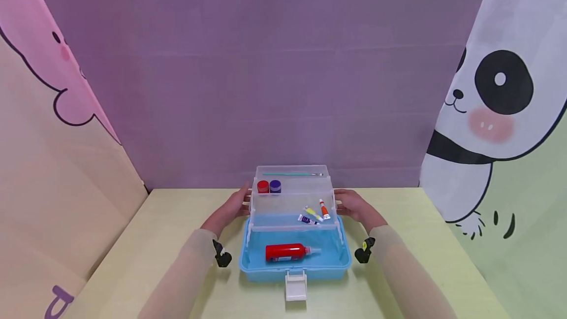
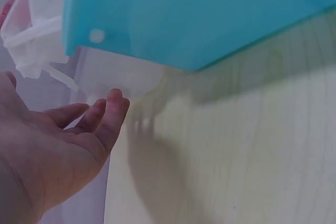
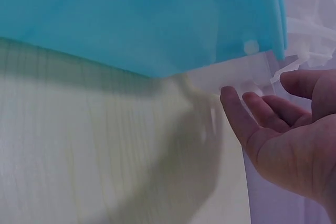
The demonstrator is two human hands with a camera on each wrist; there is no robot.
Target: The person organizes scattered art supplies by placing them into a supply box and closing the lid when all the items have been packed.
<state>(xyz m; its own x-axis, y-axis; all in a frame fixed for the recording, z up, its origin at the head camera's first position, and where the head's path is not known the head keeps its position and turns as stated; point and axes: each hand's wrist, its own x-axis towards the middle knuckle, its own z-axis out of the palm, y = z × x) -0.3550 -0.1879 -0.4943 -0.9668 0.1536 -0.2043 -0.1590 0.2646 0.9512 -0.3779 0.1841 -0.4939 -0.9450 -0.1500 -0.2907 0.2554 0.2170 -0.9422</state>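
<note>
A blue toolbox-style case (image 1: 296, 273) stands on the table, with its stepped clear trays (image 1: 274, 206) raised toward the back. A red bottle (image 1: 285, 251) with a pointed clear nozzle lies in its base. Small paint tubes (image 1: 325, 209) lie on one tray, and red and purple-lidded jars (image 1: 275, 186) on the tier above. On the top tier is a thin brush (image 1: 290, 174). My left hand (image 1: 235, 205) is beside the trays' left edge, fingers loosely extended. At the right edge my right hand (image 1: 353, 204) mirrors it. Whether either hand touches the clear plastic, I cannot tell.
A white latch (image 1: 296, 287) hangs off the front of the case. The pale wooden table (image 1: 177, 240) ends at a purple backdrop (image 1: 283, 73). Cartoon-printed cloth stands on both sides, with a panda (image 1: 500, 127) at the right.
</note>
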